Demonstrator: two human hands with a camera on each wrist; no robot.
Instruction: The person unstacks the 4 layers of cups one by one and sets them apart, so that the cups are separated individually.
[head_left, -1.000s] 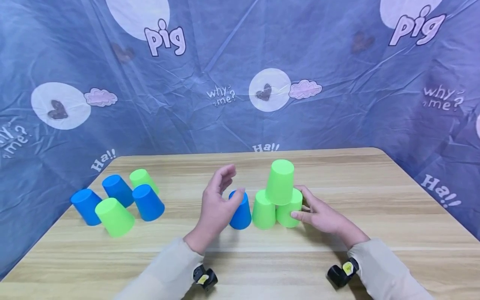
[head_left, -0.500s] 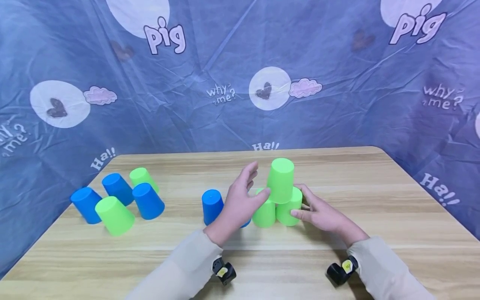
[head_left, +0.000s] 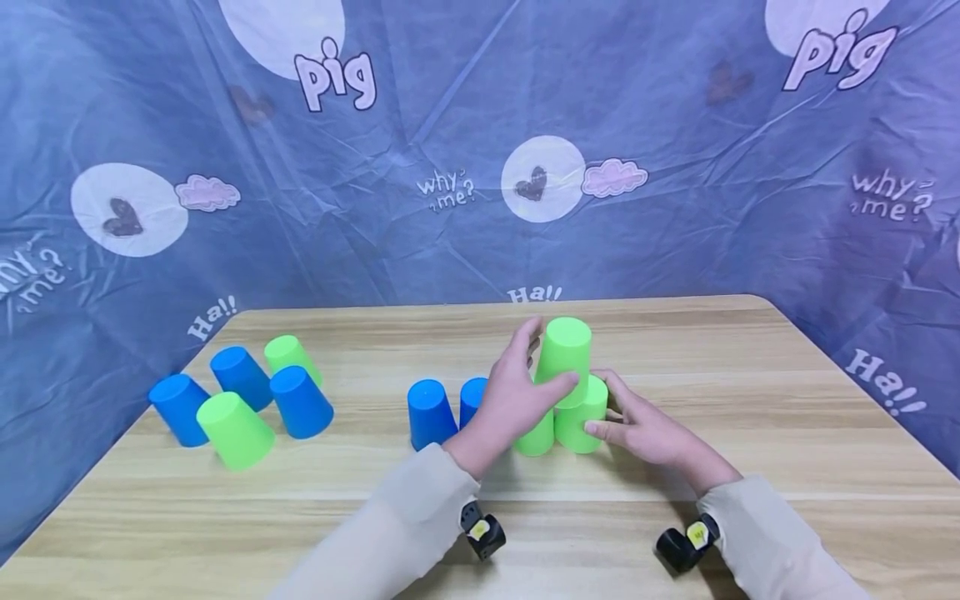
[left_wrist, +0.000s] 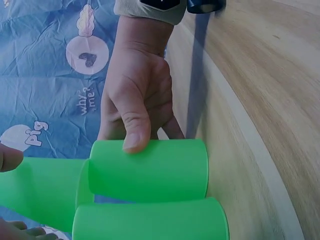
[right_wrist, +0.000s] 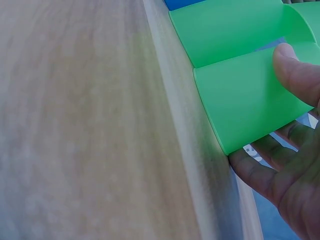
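Three upside-down green cups form a small pyramid on the table. Around the top green cup [head_left: 564, 354] is my left hand [head_left: 517, 396], its thumb across the front and fingers at the far side; in the left wrist view its thumb and fingertips flank that cup. My right hand [head_left: 645, 425] grips the lower right green cup [head_left: 579, 429], thumb in front, fingers along its outer side. The lower left green cup [head_left: 535, 437] is partly covered by my left hand. Left of it stand two upside-down blue cups, a nearer-hidden one [head_left: 470, 400] and an outer one [head_left: 431, 414].
At the table's left, a loose group of upside-down cups stands apart: a front green cup [head_left: 236, 431], a back green cup [head_left: 292, 358] and several blue cups [head_left: 302, 404]. A patterned blue cloth [head_left: 480, 233] hangs behind the wooden table [head_left: 750, 383].
My left hand has moved right, from in front of the inner blue cup to the top green cup, uncovering the outer blue cup. My right hand has kept its hold.
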